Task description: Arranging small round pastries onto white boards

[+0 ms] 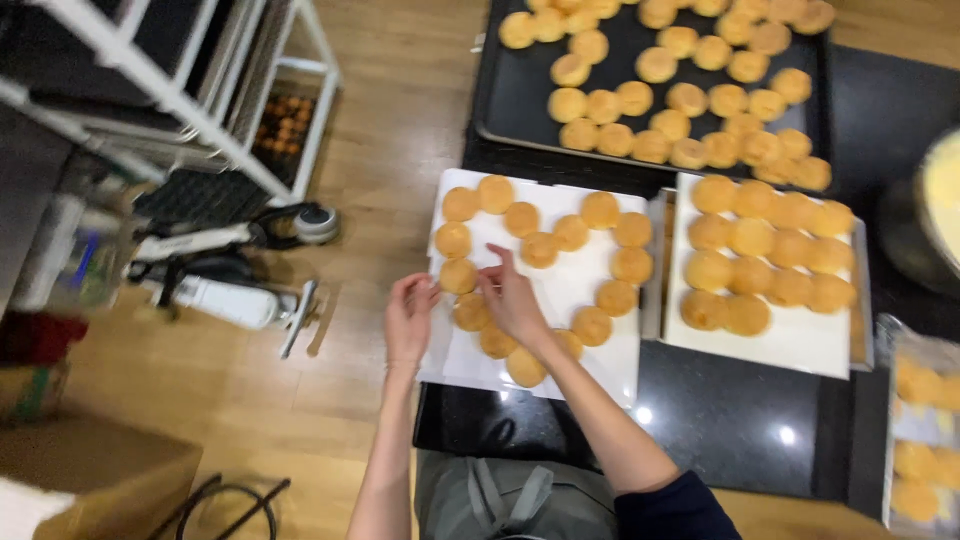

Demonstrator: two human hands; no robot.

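Several round golden buns (571,233) lie in a ring on a white sheet (570,285) on a black counter (730,420). My left hand (408,318) hovers at the sheet's left edge, fingertips beside a bun (458,276). My right hand (512,297) rests over the sheet's left part, fingers loosely curled next to the same bun and above another bun (472,312). Neither hand clearly grips anything.
A second white sheet (790,340) with several buns lies to the right. A black baking tray (510,100) full of buns is farther back. More buns sit at the right edge (920,430). Left, on the wooden floor, stand a white rack (200,110) and a vacuum cleaner (230,270).
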